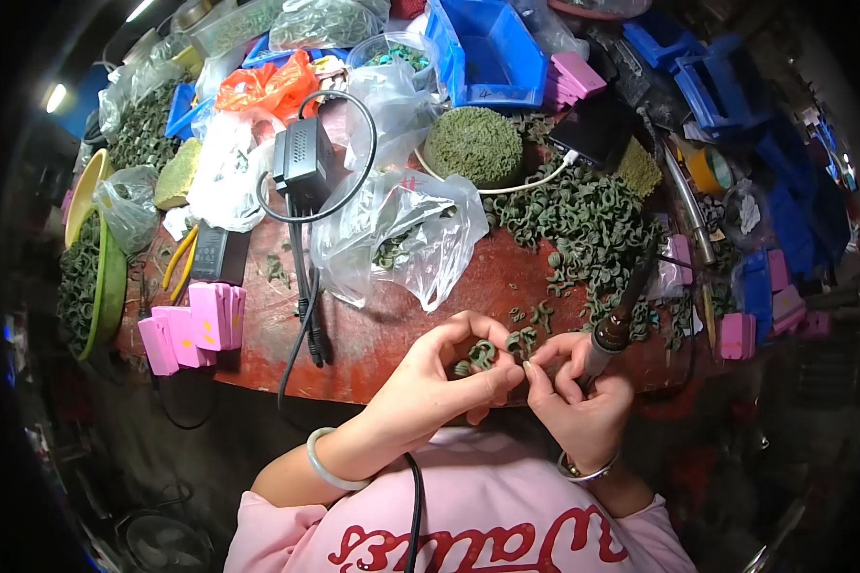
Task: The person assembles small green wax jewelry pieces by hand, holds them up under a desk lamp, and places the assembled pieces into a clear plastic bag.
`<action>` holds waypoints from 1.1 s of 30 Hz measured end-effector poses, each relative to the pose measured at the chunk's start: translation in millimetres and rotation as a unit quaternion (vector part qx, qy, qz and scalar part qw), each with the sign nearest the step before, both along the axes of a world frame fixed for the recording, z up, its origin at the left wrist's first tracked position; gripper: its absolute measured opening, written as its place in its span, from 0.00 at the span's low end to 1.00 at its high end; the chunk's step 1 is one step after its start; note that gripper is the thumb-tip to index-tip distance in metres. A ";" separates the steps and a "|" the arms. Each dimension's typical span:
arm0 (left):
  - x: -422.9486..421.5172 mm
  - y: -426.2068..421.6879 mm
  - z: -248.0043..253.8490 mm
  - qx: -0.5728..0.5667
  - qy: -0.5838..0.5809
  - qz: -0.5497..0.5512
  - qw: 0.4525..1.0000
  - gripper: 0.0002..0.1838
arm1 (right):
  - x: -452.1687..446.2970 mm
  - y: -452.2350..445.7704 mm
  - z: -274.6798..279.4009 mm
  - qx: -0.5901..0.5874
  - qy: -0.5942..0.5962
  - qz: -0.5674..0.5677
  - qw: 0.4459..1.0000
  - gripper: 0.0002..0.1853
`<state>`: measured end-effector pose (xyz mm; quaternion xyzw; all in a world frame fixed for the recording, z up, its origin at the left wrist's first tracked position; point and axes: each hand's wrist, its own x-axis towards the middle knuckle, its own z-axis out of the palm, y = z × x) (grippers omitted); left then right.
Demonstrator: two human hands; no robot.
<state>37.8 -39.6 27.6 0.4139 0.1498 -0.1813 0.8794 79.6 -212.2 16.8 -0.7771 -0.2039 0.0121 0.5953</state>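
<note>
My left hand [444,377] is curled around a few small green curled pieces [483,354], which show between its thumb and fingers. Close beside it, my right hand [583,392] has its thumb and forefinger pinched together at another green curled piece [521,340]. A dark, thick handheld tool with a grey collar [613,333] rests in the right hand and points up and away. Its exact kind cannot be made out. Both hands are over the front edge of the red table [354,368].
A large heap of green curled pieces [592,220] spreads to the right. Behind lie a round green block [473,146], a clear plastic bag [401,234], a black power adapter [301,153] and a blue bin [487,57]. Pink blocks [196,329] stand left, beside a green-rimmed basket [113,286].
</note>
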 end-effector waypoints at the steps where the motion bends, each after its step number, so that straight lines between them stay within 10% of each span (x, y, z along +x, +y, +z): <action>1: 1.4 -0.3 2.2 -0.006 0.003 0.002 1.000 0.10 | -0.7 2.7 0.2 0.030 0.000 0.004 1.000 0.16; 26: 2.4 82.2 90.6 0.094 -0.187 0.342 0.916 0.19 | 3.6 -18.8 -14.2 0.041 0.120 -0.066 0.990 0.14; 33: 3.0 76.5 90.3 0.086 -0.188 0.354 0.912 0.20 | 75.9 -23.2 -4.7 -0.128 -0.132 -0.143 0.973 0.11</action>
